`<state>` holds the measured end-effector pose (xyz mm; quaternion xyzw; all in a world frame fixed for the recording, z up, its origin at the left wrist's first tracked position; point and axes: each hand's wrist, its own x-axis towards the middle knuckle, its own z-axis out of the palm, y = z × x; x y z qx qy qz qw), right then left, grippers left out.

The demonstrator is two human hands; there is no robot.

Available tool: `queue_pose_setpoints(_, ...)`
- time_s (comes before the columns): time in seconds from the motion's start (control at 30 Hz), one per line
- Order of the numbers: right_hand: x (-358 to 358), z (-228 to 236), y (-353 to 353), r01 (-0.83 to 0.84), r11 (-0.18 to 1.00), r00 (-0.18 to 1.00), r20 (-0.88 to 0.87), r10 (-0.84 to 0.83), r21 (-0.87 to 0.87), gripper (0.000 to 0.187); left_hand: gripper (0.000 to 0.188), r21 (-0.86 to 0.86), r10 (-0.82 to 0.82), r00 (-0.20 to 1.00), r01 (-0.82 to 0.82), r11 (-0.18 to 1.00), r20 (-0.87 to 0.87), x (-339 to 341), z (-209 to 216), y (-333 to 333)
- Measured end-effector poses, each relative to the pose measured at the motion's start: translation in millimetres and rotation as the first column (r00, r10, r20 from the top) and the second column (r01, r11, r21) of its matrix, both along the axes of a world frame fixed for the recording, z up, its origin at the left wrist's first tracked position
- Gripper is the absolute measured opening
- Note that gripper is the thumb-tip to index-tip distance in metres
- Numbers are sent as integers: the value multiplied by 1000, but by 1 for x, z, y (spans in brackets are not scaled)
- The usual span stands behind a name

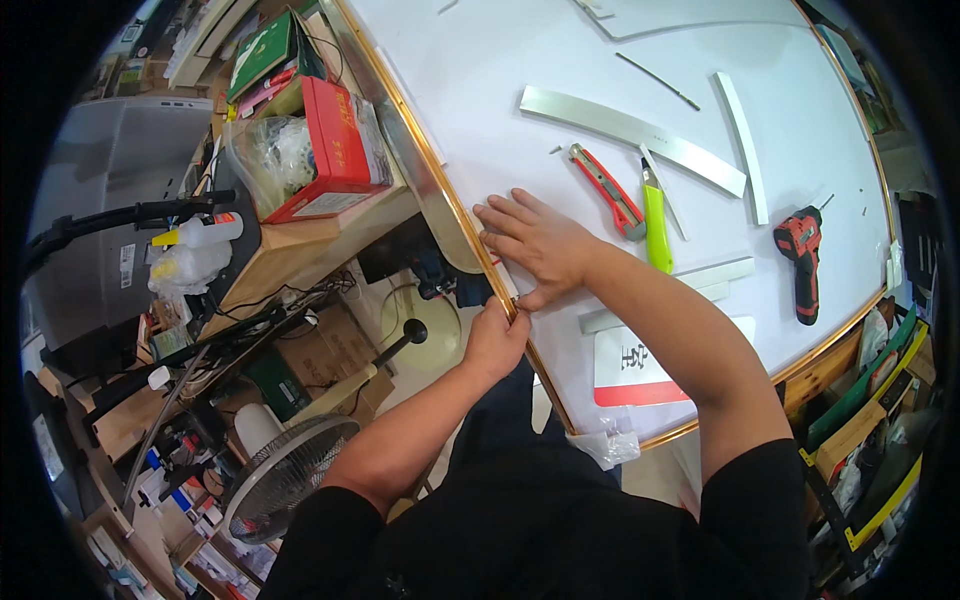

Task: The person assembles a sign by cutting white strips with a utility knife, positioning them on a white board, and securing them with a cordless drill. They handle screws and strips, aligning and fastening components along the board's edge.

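Note:
My left hand [496,341] is closed at the gold edge trim [546,386] of a white-topped table [470,90], its fingers curled round the rim. Just above it, my right hand [540,245] lies flat on the tabletop with the fingers stretched toward the same edge. Its thumb comes close to the left fingertips, where a small dark bit shows. Part of a narrow pale strip lies along the edge under the right palm. To the right of that hand are a red utility knife [607,192] and a lime-green-handled knife [656,222].
Silver metal bars [630,137] and a white strip [742,150] lie across the table, with a thin rod [658,81]. A red-black cordless drill [800,262] rests at right. A red-white card [645,375] is near the front edge. At left stand a red box [335,150] and a fan [290,475].

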<state>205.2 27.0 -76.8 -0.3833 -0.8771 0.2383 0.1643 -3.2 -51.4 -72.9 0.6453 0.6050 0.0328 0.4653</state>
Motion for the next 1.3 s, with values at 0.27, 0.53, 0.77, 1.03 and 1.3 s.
queue_pose_setpoints(0.27, 4, 0, 7, -45, 998, 999, -7, 45, 38, 99, 26, 12, -6, 1000, 6, 1000, 23, 3, 8, 3)
queue_pose_setpoints(0.53, 5, 6, 12, -53, 998, 998, -35, 53, 15, 90, 26, 6, 2, 1000, -2, 1000, 22, 0, 5, 0)
queue_pose_setpoints(0.77, -40, 12, 24, 460, 845, 868, -60, -492, -274, 23, 26, -51, 13, 998, -10, 999, 65, 4, 8, 5)
queue_pose_setpoints(1.03, -54, 1, 25, 581, 753, 769, -94, -632, -308, 21, 25, -99, 48, 995, -39, 994, 90, 4, 13, 6)
queue_pose_setpoints(1.3, -54, 1, 25, 570, 757, 775, -97, -624, -320, 22, 25, -53, 10, 997, -5, 999, 80, 1, 8, 7)
